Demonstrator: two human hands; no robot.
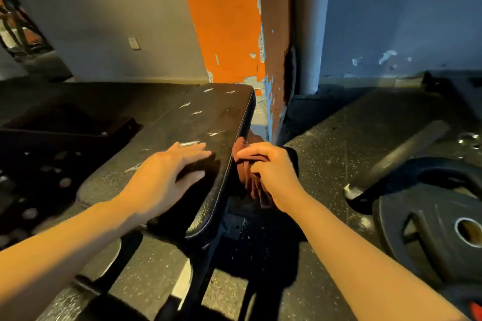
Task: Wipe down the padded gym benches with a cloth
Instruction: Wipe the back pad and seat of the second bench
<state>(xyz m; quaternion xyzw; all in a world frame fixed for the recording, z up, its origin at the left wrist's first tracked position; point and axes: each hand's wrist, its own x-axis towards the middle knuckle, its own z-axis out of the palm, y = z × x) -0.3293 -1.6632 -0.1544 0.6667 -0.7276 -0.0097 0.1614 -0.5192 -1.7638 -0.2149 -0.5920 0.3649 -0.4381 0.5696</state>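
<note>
Bench (167, 122): right hand (271, 172) grips cloth (247, 180) against right edge; left hand (167, 172) flat on pad. Top scuffed; wiping apparently unfinished.

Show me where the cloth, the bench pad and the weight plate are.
cloth (246, 177): head view, on the bunched folds below the right hand's fingers.
bench pad (208, 112): head view, on the bare black top surface beyond the left hand.
weight plate (427, 232): head view, on its dark face left of the centre hole.
</note>
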